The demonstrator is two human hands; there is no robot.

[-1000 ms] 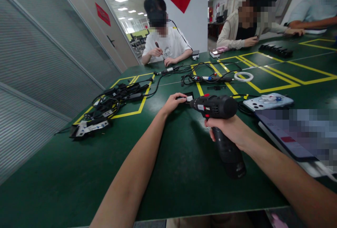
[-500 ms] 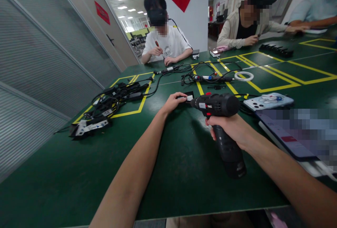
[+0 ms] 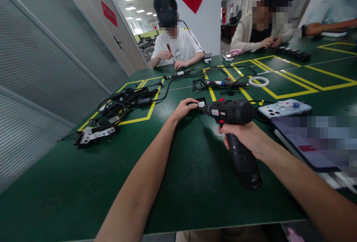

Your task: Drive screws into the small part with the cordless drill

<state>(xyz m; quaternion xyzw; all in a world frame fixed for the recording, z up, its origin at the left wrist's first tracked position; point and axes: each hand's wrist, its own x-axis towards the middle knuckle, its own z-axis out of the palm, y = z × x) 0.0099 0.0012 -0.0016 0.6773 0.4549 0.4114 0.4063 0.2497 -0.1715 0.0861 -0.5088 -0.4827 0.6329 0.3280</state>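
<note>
Green surface point(image 3: 184, 201) before me: the right hand point(image 3: 244, 136) grips a black drill point(image 3: 234, 112); by the drill's tip, the left hand point(image 3: 184, 108) holds a small black-and-white part point(image 3: 201, 104).

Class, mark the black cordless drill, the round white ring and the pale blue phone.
Black cordless drill point(image 3: 234, 112), head view: side of motor housing.
Round white ring point(image 3: 258, 85), head view: its near edge.
Pale blue phone point(image 3: 288, 111), head view: middle of back.

I'm live on the head camera now, looking forward and down from above the green table's point(image 3: 83, 186) near edge, toward people point(image 3: 180, 46) opposite.
</note>
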